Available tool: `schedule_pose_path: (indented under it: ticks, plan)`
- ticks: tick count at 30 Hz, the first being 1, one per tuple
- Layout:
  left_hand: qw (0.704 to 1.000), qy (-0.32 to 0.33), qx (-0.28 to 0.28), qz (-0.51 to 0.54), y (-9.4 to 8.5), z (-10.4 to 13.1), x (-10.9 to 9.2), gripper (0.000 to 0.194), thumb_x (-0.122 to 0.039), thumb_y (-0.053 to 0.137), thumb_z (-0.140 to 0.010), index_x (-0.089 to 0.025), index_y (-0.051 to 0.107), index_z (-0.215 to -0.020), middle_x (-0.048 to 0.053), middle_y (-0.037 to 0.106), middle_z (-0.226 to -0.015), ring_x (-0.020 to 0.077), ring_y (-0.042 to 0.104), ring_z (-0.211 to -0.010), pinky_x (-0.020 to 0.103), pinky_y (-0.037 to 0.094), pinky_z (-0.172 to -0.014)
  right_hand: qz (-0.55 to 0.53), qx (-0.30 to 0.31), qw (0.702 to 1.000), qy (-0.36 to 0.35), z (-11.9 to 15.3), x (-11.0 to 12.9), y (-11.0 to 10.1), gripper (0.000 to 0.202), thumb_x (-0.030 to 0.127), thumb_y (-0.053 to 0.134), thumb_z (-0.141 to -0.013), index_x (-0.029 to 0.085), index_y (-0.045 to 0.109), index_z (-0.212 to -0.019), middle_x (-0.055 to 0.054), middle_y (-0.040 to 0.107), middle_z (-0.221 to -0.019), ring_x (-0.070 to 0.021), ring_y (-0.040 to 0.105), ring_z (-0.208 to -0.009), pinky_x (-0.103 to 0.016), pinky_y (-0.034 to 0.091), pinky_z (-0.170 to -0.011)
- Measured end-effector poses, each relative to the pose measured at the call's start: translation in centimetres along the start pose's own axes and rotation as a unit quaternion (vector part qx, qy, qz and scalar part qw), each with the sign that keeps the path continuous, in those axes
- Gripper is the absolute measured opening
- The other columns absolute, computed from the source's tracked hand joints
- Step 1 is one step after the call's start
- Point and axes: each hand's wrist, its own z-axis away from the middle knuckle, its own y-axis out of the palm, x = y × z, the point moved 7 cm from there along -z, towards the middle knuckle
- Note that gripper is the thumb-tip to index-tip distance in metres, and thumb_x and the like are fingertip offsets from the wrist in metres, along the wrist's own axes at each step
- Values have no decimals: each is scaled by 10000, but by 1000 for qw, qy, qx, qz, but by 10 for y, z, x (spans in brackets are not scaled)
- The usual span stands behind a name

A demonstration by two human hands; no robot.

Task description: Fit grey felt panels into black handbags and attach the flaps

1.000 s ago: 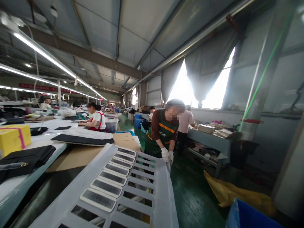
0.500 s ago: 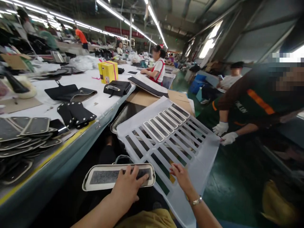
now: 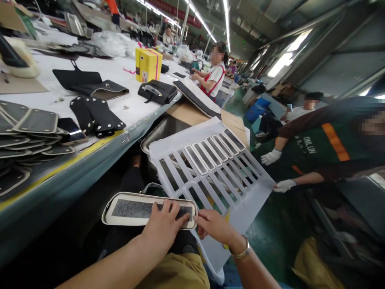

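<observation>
A cream-rimmed handbag lies across my lap, its long pale panel facing up with a dark grey strip along the middle. A clear-wrapped handle shows behind it. My left hand rests on the panel's right half, fingers spread over the grey strip. At the bag's right end, my right hand is closed, thumb and forefinger pinching at the rim; the other fingers are curled. Just beyond lies a whitish slotted sheet, with several pale-framed grey strips in a row on it.
To the left is a worktable with stacked dark panels, a black handbag, a phone and a yellow box. A co-worker's gloved hand touches the sheet's right edge; the other glove is off it.
My right hand has moved left from above the slotted sheet to the bag's right end. The co-worker's one glove has come away from the sheet. My left hand stays on the panel.
</observation>
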Motion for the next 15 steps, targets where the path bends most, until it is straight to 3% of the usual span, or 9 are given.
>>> schedule_pose_path:
  ticks: [3,7,15]
  plan:
    - [1000,2,-4,5,0,1,1,463,-360,519,-851,-392,423,-1303,116,408,-1305,377,366,-1147,601,341,-864,9,24,1000,6,1,1,5,267,386,420,-861,177,521,-730,-4,657,-623,-116,613,-515,-202,444,-495]
    - [1000,3,-4,10,0,3,3,444,-376,485,-872,-380,419,-1311,112,412,-1301,366,363,-1153,601,339,-879,38,-4,999,4,0,4,5,303,423,428,-859,174,544,-730,-4,651,-608,-121,609,-512,-216,449,-518]
    - [1000,4,-9,21,0,5,5,424,-362,458,-891,-362,429,-1314,131,413,-1304,382,361,-1161,625,319,-886,85,-41,995,14,0,15,6,326,293,304,-886,191,480,-632,17,581,-491,-96,534,-435,-213,412,-529]
